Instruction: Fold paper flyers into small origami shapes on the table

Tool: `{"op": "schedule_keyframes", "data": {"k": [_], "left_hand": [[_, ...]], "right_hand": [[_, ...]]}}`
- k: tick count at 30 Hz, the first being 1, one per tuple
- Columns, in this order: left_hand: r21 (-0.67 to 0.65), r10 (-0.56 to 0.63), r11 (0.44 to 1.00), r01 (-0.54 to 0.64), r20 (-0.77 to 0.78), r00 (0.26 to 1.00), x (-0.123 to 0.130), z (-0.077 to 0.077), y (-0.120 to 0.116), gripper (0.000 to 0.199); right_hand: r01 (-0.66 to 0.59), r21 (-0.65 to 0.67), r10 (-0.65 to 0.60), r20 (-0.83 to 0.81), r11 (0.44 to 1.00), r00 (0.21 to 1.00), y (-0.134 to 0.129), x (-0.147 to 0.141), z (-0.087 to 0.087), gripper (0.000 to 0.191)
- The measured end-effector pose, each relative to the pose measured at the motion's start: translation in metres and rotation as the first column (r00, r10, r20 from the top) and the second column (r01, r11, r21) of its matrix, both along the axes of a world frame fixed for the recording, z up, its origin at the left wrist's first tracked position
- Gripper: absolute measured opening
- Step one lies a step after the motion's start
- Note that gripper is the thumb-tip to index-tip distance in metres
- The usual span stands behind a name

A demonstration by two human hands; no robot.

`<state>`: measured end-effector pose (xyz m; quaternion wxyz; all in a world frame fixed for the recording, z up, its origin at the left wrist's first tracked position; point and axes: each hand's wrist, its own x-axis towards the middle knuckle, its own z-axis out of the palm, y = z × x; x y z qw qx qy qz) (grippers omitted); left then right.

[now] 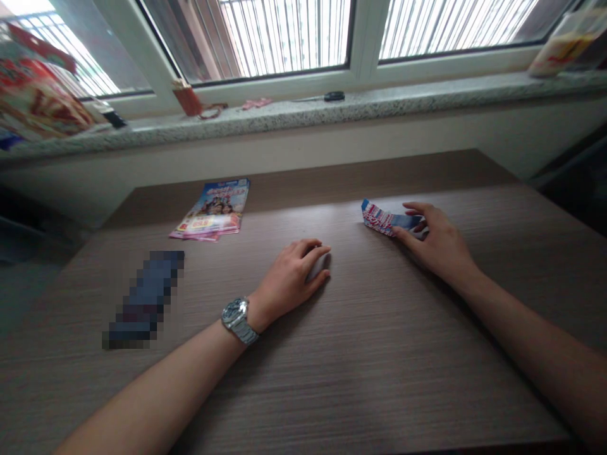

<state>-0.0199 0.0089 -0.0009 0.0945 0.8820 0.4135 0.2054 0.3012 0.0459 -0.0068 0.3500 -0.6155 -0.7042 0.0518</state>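
My right hand [439, 239] is at a small folded paper [379, 218] printed in blue, red and white, which stands on the table. Thumb and fingers pinch its right end, while the index finger sits a little raised. The exact shape of the folded paper is partly hidden by the fingers. My left hand [296, 273] rests on the tabletop, nearer the middle, with fingers loosely bent and thumb apart, nothing between them. A metal wristwatch [239, 319] is on the left wrist.
Several colourful flyers [215, 208] lie stacked at the table's back left. A pixelated dark object [145, 300] lies at the left. On the stone windowsill [284, 117] are a screwdriver [334, 96], a red item [187, 100], and a large printed bag [42, 95].
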Motion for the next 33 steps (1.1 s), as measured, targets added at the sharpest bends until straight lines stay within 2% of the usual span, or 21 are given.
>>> {"op": "schedule_keyframes", "data": {"k": [5,8,11,15,22,27,33], "left_hand": [[-0.004,-0.002,1.0,0.002,0.002,1.0,0.0,0.0,0.0,0.039],[0.001,-0.007,1.0,0.007,0.006,1.0,0.0,0.0,0.0,0.036],[0.003,-0.009,1.0,0.009,0.008,1.0,0.001,0.001,-0.001,0.035],[0.007,-0.004,1.0,0.004,0.007,1.0,0.001,0.001,-0.001,0.035],[0.004,-0.006,1.0,0.006,0.0,1.0,0.0,0.001,-0.001,0.035],[-0.028,0.007,1.0,-0.006,0.035,0.999,0.0,0.001,-0.001,0.034],[-0.058,0.068,0.996,-0.062,0.103,0.992,-0.008,0.01,0.001,0.036]], "right_hand": [[-0.004,0.176,0.005,-0.008,0.984,1.0,-0.011,-0.004,0.013,0.043],[-0.18,0.131,0.183,-0.011,0.975,0.983,-0.023,-0.014,0.022,0.027],[-0.424,0.01,0.424,-0.046,0.906,0.905,-0.031,-0.026,0.024,0.015],[-0.545,-0.06,0.539,-0.09,0.837,0.838,-0.032,-0.036,0.015,0.011],[-0.563,-0.119,0.547,-0.139,0.818,0.825,-0.028,-0.033,0.004,0.013],[-0.56,-0.131,0.544,-0.138,0.818,0.828,-0.029,-0.034,0.005,0.014],[-0.551,-0.118,0.534,-0.144,0.826,0.833,-0.03,-0.036,0.007,0.014]]}}
